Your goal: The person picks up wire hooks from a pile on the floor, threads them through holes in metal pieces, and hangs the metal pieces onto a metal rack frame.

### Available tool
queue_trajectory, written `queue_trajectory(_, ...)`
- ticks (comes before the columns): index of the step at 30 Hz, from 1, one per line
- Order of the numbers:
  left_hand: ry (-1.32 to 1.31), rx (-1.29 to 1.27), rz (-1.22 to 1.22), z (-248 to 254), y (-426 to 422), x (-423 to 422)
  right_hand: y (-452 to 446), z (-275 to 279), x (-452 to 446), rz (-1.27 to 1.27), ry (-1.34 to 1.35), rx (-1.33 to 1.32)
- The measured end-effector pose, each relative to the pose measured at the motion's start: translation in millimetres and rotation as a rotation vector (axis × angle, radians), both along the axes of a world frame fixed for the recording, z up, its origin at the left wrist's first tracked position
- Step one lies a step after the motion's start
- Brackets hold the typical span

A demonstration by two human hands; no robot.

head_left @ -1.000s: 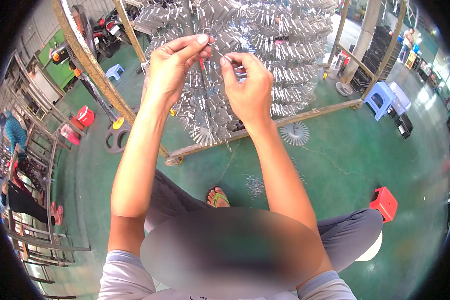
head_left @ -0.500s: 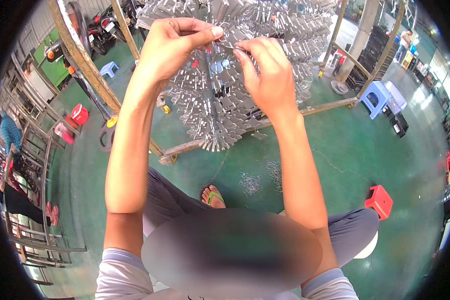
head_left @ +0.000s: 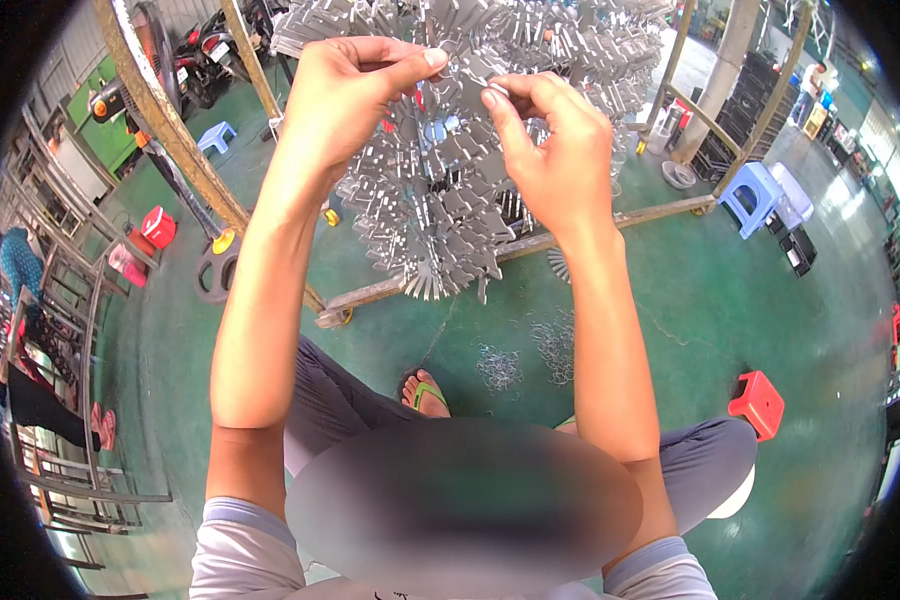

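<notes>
Grey metal plates (head_left: 465, 150); hanging, densely clustered

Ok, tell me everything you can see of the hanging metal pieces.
The metal pieces look like thin grey plates with shiny edges, hung in dense, uneven tiers inside a worn frame, above the green floor. The left hand and right hand appear to pinch some at the upper front. What holds the tiers up is unclear.

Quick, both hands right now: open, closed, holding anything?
Left hand: closed in a pinch before the metal plates; what it grips cannot be told.
Right hand: also pinched closed; its hold is unclear.
</notes>
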State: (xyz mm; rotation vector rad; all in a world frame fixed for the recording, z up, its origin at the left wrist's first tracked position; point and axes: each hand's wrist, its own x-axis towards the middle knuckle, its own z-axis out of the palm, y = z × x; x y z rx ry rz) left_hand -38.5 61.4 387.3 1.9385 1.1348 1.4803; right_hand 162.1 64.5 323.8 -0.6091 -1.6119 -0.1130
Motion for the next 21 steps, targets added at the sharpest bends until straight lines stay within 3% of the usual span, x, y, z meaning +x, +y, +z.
queue_trajectory(6,0.006,0.108,0.179,-9,-6,13,-10,7,-10,0.006,0.006,-0.035)
queue_trajectory(15,-0.137,0.246,0.201,-25,-5,25,-14,11,-15,-0.036,-0.099,0.014)
queue_trajectory(21,-0.185,0.272,0.187,-29,-5,26,-6,53,-14,-0.080,-0.038,-0.032)
